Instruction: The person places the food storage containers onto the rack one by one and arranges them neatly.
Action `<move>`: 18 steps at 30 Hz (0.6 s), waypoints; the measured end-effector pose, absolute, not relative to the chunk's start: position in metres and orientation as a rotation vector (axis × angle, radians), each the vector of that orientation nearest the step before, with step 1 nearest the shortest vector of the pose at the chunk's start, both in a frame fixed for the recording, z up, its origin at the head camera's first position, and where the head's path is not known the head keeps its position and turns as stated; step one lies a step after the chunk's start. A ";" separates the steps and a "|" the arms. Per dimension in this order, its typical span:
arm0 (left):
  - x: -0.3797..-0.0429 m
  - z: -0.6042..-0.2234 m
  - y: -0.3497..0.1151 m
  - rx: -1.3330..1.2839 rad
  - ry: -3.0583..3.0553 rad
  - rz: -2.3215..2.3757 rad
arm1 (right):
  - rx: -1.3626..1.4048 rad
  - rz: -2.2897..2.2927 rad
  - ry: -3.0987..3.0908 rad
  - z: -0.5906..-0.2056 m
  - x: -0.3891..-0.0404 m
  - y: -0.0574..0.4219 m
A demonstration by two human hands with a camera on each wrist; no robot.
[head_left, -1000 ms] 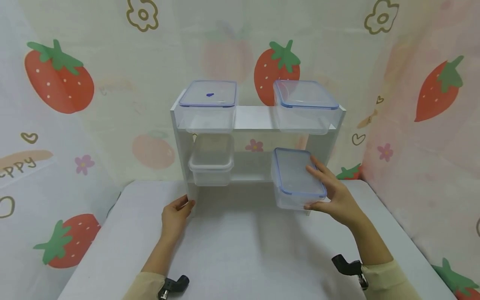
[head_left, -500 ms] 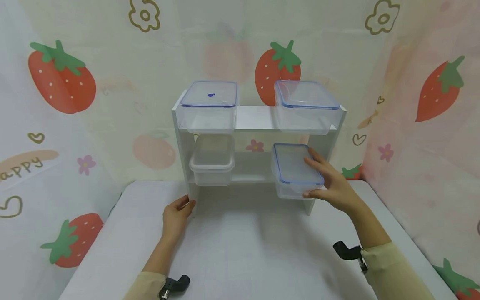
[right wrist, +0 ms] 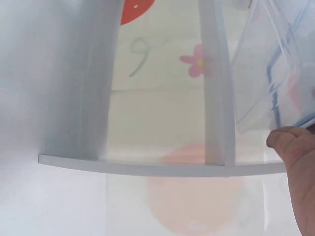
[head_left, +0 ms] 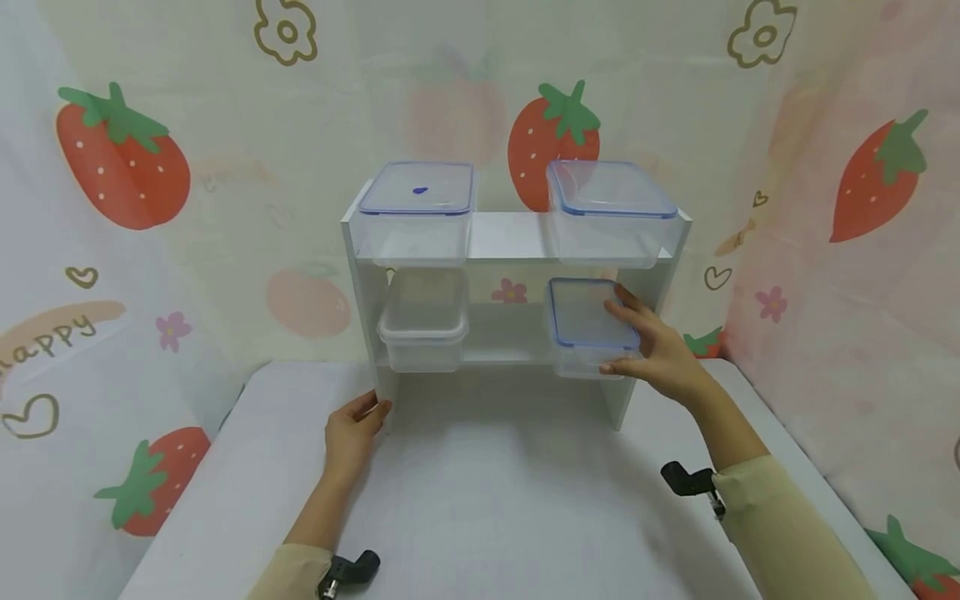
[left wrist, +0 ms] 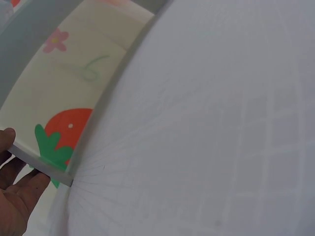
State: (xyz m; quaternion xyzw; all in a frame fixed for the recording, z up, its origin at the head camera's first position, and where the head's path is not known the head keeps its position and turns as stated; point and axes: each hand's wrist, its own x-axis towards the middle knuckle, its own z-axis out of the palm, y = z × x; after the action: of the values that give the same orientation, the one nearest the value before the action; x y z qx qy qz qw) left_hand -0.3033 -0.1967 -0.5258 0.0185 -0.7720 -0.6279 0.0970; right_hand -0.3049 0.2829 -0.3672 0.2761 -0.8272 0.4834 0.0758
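Observation:
A clear food container (head_left: 592, 321) with a blue-rimmed lid sits at the right end of the lower shelf, its front end jutting out over the edge. My right hand (head_left: 660, 350) grips its right side, thumb low at the front and fingers along the lid. In the right wrist view the thumb side of that hand (right wrist: 298, 152) covers part of the container (right wrist: 270, 73). My left hand (head_left: 352, 433) pinches the left side panel of the white shelf unit (head_left: 365, 308) near its foot. The left wrist view has its thumb and fingers on both faces of the panel edge (left wrist: 42, 166).
Two blue-rimmed containers, one at left (head_left: 416, 225) and one at right (head_left: 611, 229), rest on the top shelf. A container with a pale lid (head_left: 423, 321) stands lower left. The unit is on a white-covered table (head_left: 465, 492) before a strawberry-print backdrop (head_left: 225, 250).
My right hand has pushed the lower right container up and back, deeper into the shelf, and it looks straighter now. The left hand has stayed on the side panel.

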 end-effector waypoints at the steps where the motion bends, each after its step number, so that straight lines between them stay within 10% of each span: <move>1: -0.303 -0.526 -0.197 0.057 -2.289 -1.863 | 0.818 1.461 -2.486 -0.367 -0.306 0.283; 18: -0.304 -0.527 -0.198 0.045 -2.285 -1.873 | 0.705 1.485 -2.545 -0.368 -0.326 0.270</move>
State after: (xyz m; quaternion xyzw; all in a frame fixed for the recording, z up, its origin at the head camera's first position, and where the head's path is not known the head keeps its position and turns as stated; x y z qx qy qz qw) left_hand -0.3040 -0.1980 -0.5273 0.0151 -0.7699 -0.6311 0.0934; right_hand -0.3265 0.2701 -0.3683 0.2323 -0.8387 0.4895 0.0558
